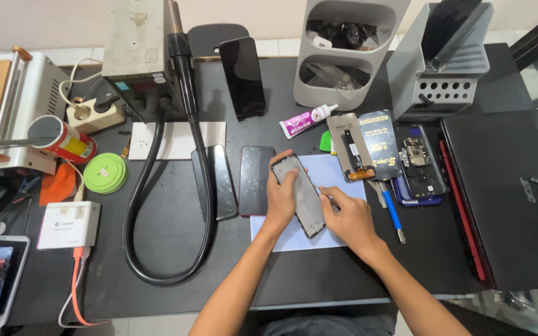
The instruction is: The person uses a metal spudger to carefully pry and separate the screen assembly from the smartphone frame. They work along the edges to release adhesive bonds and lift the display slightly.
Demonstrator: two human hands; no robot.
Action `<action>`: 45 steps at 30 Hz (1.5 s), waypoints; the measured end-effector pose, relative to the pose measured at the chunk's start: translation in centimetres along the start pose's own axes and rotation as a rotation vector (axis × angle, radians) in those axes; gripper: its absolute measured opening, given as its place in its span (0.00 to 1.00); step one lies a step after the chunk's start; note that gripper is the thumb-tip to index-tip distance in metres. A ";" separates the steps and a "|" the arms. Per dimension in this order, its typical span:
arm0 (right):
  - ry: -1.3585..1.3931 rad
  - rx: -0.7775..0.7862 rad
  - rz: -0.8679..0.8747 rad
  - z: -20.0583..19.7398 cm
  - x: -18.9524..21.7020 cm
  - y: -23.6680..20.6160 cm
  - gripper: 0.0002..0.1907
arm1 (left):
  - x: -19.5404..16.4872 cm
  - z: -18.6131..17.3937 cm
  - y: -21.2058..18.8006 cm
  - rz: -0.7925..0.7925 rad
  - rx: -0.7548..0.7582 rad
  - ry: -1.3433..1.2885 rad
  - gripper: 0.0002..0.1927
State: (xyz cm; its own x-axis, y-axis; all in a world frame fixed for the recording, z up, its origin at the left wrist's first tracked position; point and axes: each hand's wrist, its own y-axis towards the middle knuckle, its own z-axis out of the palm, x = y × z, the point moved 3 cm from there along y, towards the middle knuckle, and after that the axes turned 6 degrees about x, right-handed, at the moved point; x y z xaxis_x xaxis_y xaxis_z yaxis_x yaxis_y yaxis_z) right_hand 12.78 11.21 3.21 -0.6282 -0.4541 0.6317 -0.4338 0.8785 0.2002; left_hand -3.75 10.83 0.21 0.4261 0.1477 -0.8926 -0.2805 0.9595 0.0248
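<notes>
Two hands are working at the centre of the frame on a phone frame (298,196), which is lying tilted on a pale blue mat (319,205) spread over the black worktop (175,249). The left hand (279,196) is gripping the frame along its left edge, thumb over the upper part, apparently steadying it against the mat. The right hand (350,218) is closed around a thin tool (328,200) whose tip is touching the right edge of the frame; the tool's kind is too small to tell. The mat is probably serving as a clean, light backing under the part.

Just left of the mat, two dark phones (253,180) are lying flat side by side, near a thick black hose (188,205) that is looping down from a grey station (135,43) at the upper left of the frame. Right of the mat, a display part with a flex cable (347,146), a dark battery (378,143) and an opened phone body (421,162) are resting close together, within reach of the right hand. A blue-handled tool (393,214) is lying beside them. A small glue tube (306,120) is resting above the mat, in front of a grey organiser (344,56). A closed black laptop (512,193) is occupying the right edge of the frame.
</notes>
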 end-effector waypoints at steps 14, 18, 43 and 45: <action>0.593 0.138 0.189 0.6 -1.1 6.1 0.09 | 0.1 -0.2 0.1 -0.012 0.003 -0.029 0.23; 0.649 0.168 0.188 1.0 -0.8 5.9 0.11 | 0.1 -0.4 -0.1 0.025 0.028 0.015 0.23; 0.688 0.130 0.346 1.5 -0.8 5.1 0.09 | 0.1 -0.3 -0.8 0.002 0.036 0.195 0.21; 0.667 0.201 0.406 1.2 -0.8 5.0 0.10 | -0.1 -0.2 -0.7 0.038 0.029 0.169 0.19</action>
State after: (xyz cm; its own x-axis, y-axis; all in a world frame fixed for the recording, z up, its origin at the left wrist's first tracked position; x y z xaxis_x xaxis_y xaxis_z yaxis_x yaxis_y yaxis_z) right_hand 10.36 15.83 2.81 -0.2713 0.1350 0.9530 -0.4023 0.8836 -0.2397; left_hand -3.74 10.09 0.16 0.2641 0.1441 -0.9537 -0.2678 0.9609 0.0711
